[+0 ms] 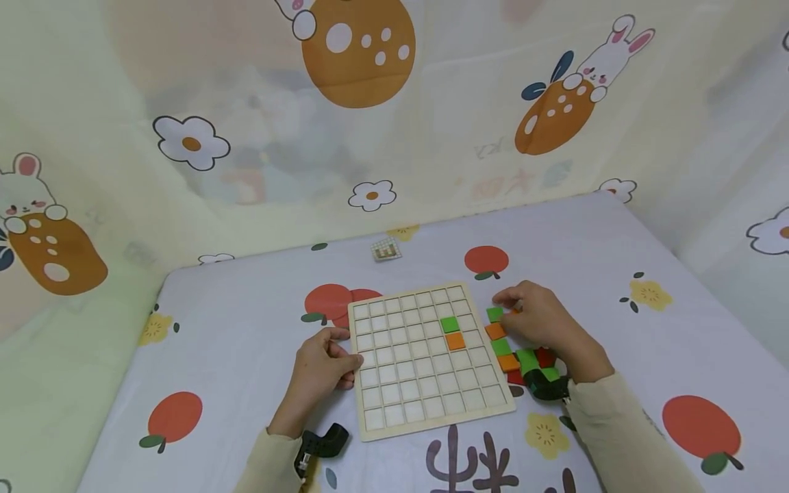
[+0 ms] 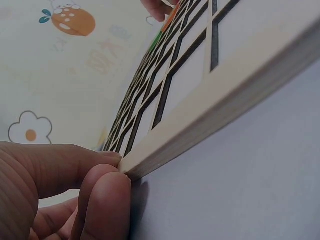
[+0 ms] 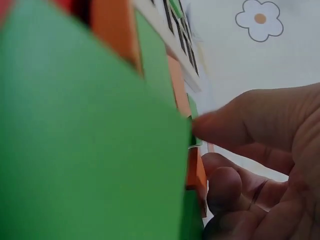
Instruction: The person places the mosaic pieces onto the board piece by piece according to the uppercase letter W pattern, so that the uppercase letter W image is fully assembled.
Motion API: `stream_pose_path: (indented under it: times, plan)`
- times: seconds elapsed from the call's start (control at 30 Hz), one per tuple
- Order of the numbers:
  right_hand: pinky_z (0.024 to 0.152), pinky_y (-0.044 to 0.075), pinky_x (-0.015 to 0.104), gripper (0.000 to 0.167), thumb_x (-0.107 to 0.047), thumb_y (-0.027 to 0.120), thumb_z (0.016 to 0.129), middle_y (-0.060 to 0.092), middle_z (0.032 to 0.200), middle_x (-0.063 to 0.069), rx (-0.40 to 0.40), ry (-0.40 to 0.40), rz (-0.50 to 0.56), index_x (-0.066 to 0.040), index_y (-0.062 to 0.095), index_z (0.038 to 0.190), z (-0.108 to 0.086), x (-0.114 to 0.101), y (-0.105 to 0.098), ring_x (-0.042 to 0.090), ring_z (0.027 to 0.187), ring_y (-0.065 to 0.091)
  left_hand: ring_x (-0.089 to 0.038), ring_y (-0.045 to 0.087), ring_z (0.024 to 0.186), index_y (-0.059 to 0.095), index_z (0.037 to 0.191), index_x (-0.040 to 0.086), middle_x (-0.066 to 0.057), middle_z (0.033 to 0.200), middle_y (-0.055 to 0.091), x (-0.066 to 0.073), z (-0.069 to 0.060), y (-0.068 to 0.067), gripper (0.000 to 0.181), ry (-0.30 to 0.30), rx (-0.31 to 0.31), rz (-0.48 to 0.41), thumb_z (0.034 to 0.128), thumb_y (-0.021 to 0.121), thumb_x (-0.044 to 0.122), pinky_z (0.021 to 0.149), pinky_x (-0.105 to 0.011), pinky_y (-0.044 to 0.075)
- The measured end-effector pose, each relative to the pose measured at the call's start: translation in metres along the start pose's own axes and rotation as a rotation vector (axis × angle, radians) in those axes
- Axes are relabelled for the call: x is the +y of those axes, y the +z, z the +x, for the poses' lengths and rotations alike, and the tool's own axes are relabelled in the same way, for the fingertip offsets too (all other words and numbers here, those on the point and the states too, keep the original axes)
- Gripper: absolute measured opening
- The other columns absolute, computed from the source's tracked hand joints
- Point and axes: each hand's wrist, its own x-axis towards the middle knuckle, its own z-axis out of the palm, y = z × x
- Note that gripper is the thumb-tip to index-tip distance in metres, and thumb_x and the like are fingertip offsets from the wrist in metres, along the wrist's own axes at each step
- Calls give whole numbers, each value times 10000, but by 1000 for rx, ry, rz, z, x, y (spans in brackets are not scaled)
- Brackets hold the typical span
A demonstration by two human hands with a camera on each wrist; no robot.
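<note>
A square wooden grid board (image 1: pixel 407 349) lies on the table. One green tile (image 1: pixel 450 324) and one orange tile (image 1: pixel 455 341) sit in neighbouring cells of it. At the board's left edge, my left hand (image 1: pixel 322 364) pinches the rim between thumb and fingers, as the left wrist view shows up close. My right hand (image 1: pixel 541 316) is over a cluster of loose tiles beside the board's right edge. Its thumb (image 3: pixel 225 122) and fingers are apart, close to the green and orange tiles. No tile shows clearly between them. A large green tile (image 3: pixel 90 130) fills the near side of the right wrist view.
Loose orange (image 1: pixel 508 363), green (image 1: pixel 528 359) and red tiles lie partly under the right wrist and its black camera mount (image 1: pixel 545 385). A small patterned piece (image 1: pixel 385 249) lies near the table's back edge. A printed cloth (image 1: pixel 259 137) hangs behind the table.
</note>
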Motion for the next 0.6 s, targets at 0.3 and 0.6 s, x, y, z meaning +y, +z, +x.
stream_pose_path:
  times: [0.3, 0.6]
  plan:
    - [845, 540, 466, 318, -71, 695, 878, 619, 1153, 197, -31, -4, -77, 9, 747, 1182, 5, 6, 1, 342, 1023, 553, -145, 629, 518, 628, 1279, 25, -103, 790, 608, 0, 0, 0, 458, 2, 4, 0, 862, 818, 27, 508, -265, 578]
    - [718, 500, 336, 177, -66, 715, 875, 645, 911, 78, -36, 3, 8, -29, 736, 1046, 1, 4, -3, 255, 884, 563, -133, 627, 512, 630, 1267, 22, -98, 780, 613, -1, -1, 0, 448, 14, 2, -15, 860, 817, 24, 507, -266, 580]
